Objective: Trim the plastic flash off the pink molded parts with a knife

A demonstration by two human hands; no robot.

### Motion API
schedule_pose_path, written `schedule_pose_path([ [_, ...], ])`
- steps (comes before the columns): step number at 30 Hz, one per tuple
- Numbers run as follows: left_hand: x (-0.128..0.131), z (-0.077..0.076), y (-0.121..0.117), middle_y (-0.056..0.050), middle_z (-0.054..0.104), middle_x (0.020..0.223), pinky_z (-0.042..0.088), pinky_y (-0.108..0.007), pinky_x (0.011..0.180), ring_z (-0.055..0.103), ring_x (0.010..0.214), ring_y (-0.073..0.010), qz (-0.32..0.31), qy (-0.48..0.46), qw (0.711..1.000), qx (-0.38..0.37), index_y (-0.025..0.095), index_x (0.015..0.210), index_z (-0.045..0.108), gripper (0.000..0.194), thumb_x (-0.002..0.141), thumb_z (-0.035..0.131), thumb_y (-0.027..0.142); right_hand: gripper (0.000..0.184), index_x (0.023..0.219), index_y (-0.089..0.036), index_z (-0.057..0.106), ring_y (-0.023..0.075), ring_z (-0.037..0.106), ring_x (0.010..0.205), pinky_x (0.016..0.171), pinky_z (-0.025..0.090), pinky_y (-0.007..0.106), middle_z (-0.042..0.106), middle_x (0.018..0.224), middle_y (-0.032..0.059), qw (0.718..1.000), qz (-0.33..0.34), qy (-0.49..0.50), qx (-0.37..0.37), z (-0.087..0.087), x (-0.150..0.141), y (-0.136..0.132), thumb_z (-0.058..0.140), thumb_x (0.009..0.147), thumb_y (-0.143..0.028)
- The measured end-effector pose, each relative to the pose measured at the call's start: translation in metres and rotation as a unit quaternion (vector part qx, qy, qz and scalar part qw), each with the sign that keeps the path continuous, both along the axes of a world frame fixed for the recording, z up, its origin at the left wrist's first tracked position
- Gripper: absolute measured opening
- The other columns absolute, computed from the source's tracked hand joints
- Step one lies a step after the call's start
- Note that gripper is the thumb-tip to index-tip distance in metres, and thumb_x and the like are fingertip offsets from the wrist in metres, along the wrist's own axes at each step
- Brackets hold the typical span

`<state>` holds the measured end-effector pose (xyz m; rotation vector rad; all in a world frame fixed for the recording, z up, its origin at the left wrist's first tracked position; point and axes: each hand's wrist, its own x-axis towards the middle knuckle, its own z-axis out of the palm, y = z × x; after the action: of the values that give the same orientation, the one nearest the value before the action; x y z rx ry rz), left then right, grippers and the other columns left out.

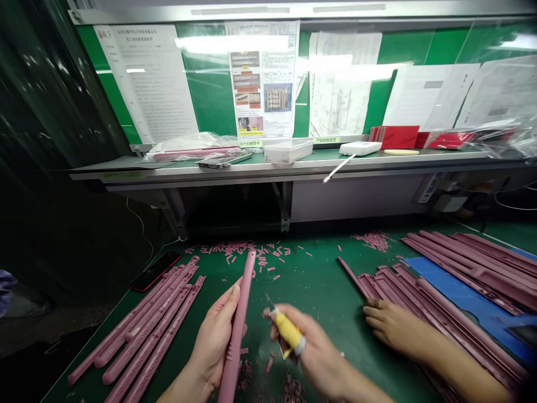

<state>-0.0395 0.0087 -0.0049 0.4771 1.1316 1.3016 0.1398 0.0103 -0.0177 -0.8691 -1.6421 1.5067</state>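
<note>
Strip (240, 324), pink and narrow, is held in front of the person, between the two groups of similar parts, with its long axis directed away from the person and leaned slightly to the right. The far end, marked by a small hole, is pointed toward the shelf (251, 174); the near end is cut off by the lower border of the view. Ridges are visible on the lower part of the strip. The strip is gripped by the left hand (216, 336), with the thumb laid along its side. A yellow-handled blade tool (289, 331) is gripped by the right hand (314, 350), apart from the strip; the blade is blurred. The green work surface (321, 285) is scattered with pink offcuts (235, 247), mostly beyond the strip. Finished-looking distinctions between parts cannot be made out. A left group of strips (155, 324) is laid diagonally beside a dark phone (155, 271). Right-hand strips (440, 319) are touched by another person's hand (390, 324), near a blue sheet (444, 280). Above, a clear box (288, 151) and red items (396, 137) are supported by the shelf, and printed sheets (263, 84) are mounted against a green panel (210, 106).
</note>
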Motion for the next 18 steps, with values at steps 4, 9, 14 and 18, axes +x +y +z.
schedule_pose_path([
  [4,0.007,0.003,-0.003,0.011,0.031,0.048,0.028,-0.014,0.032,0.029,0.034,-0.0029,-0.028,-0.01,1.0,0.002,0.027,0.13,0.055,0.059,0.076,0.069,0.048,0.028,0.099,-0.021,0.057,0.0125,0.049,0.067,0.062,0.038,0.023,0.058,0.077,-0.0005,0.968,-0.022,-0.12,0.219,0.034,0.008,0.047,0.039,0.096,-0.043],
  [9,0.011,0.007,-0.005,0.011,0.033,0.049,0.027,-0.014,0.032,0.029,0.034,-0.0023,-0.041,-0.019,0.999,0.005,0.024,0.129,0.057,0.059,0.076,0.07,0.046,0.037,0.087,-0.02,0.059,0.0142,0.049,0.067,0.061,0.032,0.024,0.059,0.077,0.0017,0.878,-0.089,-0.286,0.374,0.04,-0.005,0.066,0.047,0.091,-0.055],
  [14,0.013,0.011,-0.007,0.01,0.038,0.047,0.03,-0.014,0.034,0.033,0.035,-0.0031,-0.039,-0.021,0.999,0.003,0.024,0.13,0.056,0.064,0.073,0.074,0.045,0.051,0.081,-0.019,0.056,0.0169,0.053,0.07,0.061,0.031,0.025,0.061,0.078,0.0051,0.827,-0.107,-0.36,0.419,0.037,-0.009,0.069,0.048,0.083,-0.069],
  [18,0.015,0.016,-0.01,0.009,0.042,0.046,0.031,-0.014,0.033,0.034,0.035,-0.0033,-0.032,-0.012,0.999,0.009,0.023,0.131,0.055,0.068,0.07,0.076,0.043,0.056,0.076,-0.019,0.052,0.0163,0.051,0.066,0.056,0.027,0.025,0.059,0.074,0.0035,0.788,-0.117,-0.408,0.446,0.038,-0.007,0.07,0.042,0.083,-0.073],
])
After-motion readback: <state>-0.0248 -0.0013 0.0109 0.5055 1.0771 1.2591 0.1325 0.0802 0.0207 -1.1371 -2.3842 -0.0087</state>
